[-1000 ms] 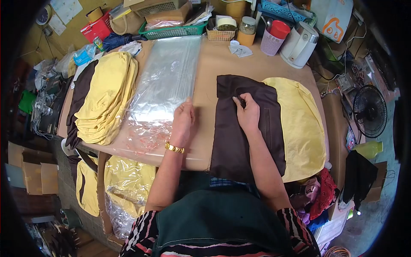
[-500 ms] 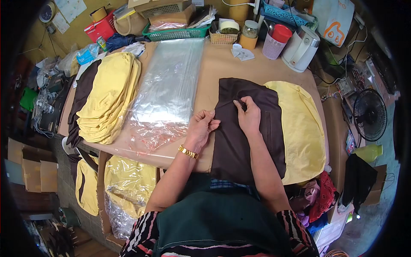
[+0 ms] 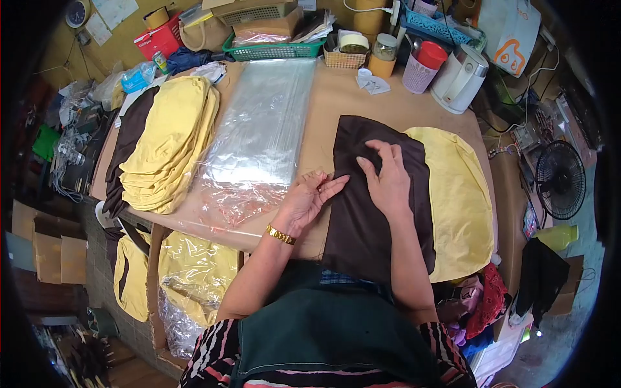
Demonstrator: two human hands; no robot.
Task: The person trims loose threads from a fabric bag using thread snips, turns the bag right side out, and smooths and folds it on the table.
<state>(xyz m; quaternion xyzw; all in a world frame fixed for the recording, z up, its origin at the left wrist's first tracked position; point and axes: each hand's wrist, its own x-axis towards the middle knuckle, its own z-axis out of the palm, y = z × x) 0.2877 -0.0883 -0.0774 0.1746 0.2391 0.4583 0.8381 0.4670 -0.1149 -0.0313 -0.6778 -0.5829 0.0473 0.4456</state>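
The brown-and-yellow cloth point(image 3: 420, 194) lies flat on the right-hand part of the counter point(image 3: 321, 139), directly before the person. Its dark panel point(image 3: 362, 226) is on the left and its yellow panel point(image 3: 460, 207) on the right; both run lengthwise from the near edge of the counter toward the far side, the yellow one rounding off at its far end. The left hand point(image 3: 315, 194) is at the dark panel's left border, index finger reaching onto the fabric, the other fingers curled; whether its grip pinches anything fine is hard to say from this height. The right hand point(image 3: 388, 178) is over the dark panel, its grip opened out, thumb and bent fingers apart, pointing away from the body. A narrow strip of counter separates the cloth from the clear plastic bags point(image 3: 268, 123), which lie lengthwise away from the person, beside the stack of yellow cloths point(image 3: 171, 142). Beyond the cloth's far border, more counter surface stretches to the white kettle point(image 3: 460, 79) and the lilac holder point(image 3: 419, 76). The yellow side comes close to the counter's right edge.
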